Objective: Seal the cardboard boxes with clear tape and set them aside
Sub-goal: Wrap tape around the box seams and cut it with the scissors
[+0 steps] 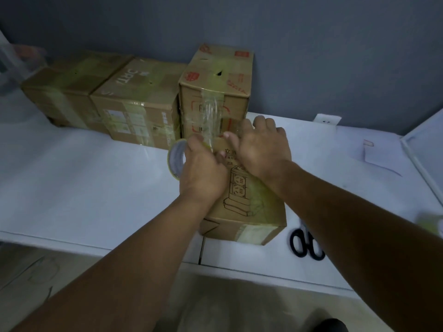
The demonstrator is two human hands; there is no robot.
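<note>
Four brown cardboard boxes [242, 200] on the white table [84, 188]; left hand [203, 173] grips the half-hidden clear tape roll [176, 159]; right hand [261, 144] presses flat, fingers spread.

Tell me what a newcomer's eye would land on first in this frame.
Probably the two hands at the centre: the left hand grips a roll of clear tape while the right hand lies spread on top of the near cardboard box. A crinkled strip of tape shows against the tall box behind. Next come two taped boxes along the wall at left and black scissors on the white table at right.
</note>
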